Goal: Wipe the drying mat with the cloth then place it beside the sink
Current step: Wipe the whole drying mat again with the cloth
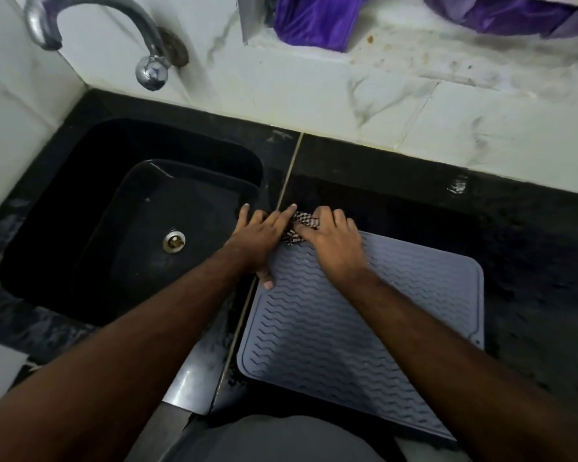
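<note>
A grey ribbed drying mat (331,321) lies flat on the black counter just right of the sink (80,181). A small black-and-white checked cloth (301,225) is bunched at the mat's far left corner. My right hand (334,241) presses down on the cloth, covering most of it. My left hand (261,235) rests with fingers spread on the mat's left edge and the counter strip beside the sink, its fingertips touching the cloth and its thumb on the mat.
A chrome tap (147,61) curves over the black sink, whose drain (173,241) sits near its middle. White tiled wall (347,95) runs behind the counter (531,245). Purple cloth (317,18) lies on a ledge above. My torso is at the bottom edge.
</note>
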### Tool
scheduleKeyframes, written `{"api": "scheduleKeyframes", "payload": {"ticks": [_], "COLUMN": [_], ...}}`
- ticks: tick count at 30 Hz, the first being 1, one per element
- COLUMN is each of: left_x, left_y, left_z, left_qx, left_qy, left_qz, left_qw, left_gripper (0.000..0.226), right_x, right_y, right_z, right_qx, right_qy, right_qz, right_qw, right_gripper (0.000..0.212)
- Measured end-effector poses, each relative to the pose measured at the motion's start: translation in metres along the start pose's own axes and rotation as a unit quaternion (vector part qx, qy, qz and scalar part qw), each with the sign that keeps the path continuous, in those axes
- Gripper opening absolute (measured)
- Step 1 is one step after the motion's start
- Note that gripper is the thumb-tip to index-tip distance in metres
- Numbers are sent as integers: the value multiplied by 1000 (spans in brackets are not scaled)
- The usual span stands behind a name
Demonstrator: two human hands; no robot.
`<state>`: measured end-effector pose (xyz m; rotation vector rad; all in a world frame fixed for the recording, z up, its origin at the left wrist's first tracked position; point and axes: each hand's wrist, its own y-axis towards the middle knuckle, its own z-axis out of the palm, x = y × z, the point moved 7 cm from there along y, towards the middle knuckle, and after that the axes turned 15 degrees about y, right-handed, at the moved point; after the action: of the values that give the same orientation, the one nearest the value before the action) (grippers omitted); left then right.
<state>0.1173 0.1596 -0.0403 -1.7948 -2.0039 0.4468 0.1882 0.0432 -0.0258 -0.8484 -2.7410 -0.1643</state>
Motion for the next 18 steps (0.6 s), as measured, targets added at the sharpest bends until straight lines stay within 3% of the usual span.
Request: {"api": "scheduleKeyframes", "payload": {"ticks": [6,9,12,18], "left_x": [-17,-26,-31,-32], "left_y": [5,6,8,9], "left_z": [-12,-15,-17,-14], "left_qx": [28,32,30,26], "left_qy": [98,132,143,161], "left_qz": [-24,-51,-69,-83], "left_qw": [995,989,987,983], "left_gripper": [167,154,141,140], "right_x": [-27,-48,-67,-100], "right_y": [-12,-24,-40,-68], "right_z": [-4,-10,-16,-28], "right_qx": [7,24,30,54], "right_qy": [-24,-40,-57,-85], "right_qz": [11,29,44,62], "right_qw": [1000,998,997,993], "right_gripper": [53,53,56,61]}}
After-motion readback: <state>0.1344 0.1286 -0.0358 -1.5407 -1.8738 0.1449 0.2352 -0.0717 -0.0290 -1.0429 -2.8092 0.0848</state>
